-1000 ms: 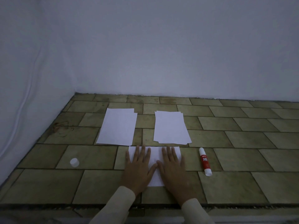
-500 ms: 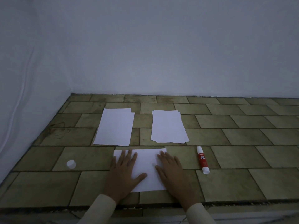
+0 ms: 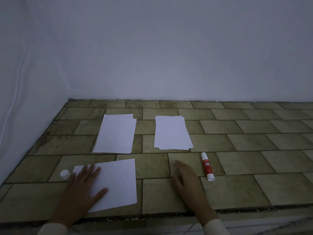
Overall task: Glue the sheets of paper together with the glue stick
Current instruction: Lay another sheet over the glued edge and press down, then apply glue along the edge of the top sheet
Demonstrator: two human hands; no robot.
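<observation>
The left hand (image 3: 81, 189) lies flat, fingers spread, on the near-left part of a white sheet of paper (image 3: 116, 182), pressing it to the tiled surface (image 3: 254, 189). The right hand (image 3: 188, 178) is off the sheet, palm down with fingers loosely extended and gripping nothing, low over bare tiles between the sheet and the glue stick (image 3: 207, 166); whether it touches the tiles cannot be told.

The sheet sits skewed, its far-right corner pointing toward the back. Just beside its far-left corner, by the left fingertips, stands a small white cap (image 3: 64, 174).

The glue stick lies on its side to the right of the right hand, red-labelled body with white ends, uncapped.

Farther back lie two small stacks of white paper: the left stack (image 3: 116, 134) beyond the sheet, the right stack (image 3: 171, 132) beyond the right hand, their edges slightly fanned. A pale wall (image 3: 169, 56) rises behind the tiles.
</observation>
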